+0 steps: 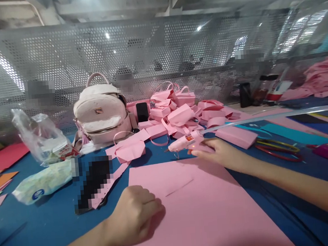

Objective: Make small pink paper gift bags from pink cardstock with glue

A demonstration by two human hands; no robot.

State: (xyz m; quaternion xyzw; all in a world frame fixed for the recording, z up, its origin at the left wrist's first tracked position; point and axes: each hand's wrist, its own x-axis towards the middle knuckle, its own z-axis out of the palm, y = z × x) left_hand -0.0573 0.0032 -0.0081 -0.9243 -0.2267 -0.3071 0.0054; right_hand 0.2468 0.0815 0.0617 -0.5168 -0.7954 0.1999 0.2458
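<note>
A: How do the hands sit?

B: The left hand (135,214) rests as a closed fist, knuckles up, on the near left edge of the big pink sheet (199,211). It presses the paper flat; nothing shows inside the fist. The forearm comes in from the near edge of the bench (47,227).

A: And the right?

B: The right hand (221,152) reaches out long, arm almost straight, and is wrapped around the handle of a pink glue gun (186,142). The nozzle points left, just past the far edge of the sheet, a translucent glue stick (279,115) trailing to the right behind it.

A: Any writing?

B: None I can read. The wet-wipes pack (42,182) near the left edge has a round blue mark, too blurred to read.

A: Counts?

B: One sheet, one glue gun, one pale pink backpack (102,112) at the far side. A heap of folded pink paper bags (180,112) beside it, too piled to count. One clear plastic bag (41,136) left of the backpack.
</note>
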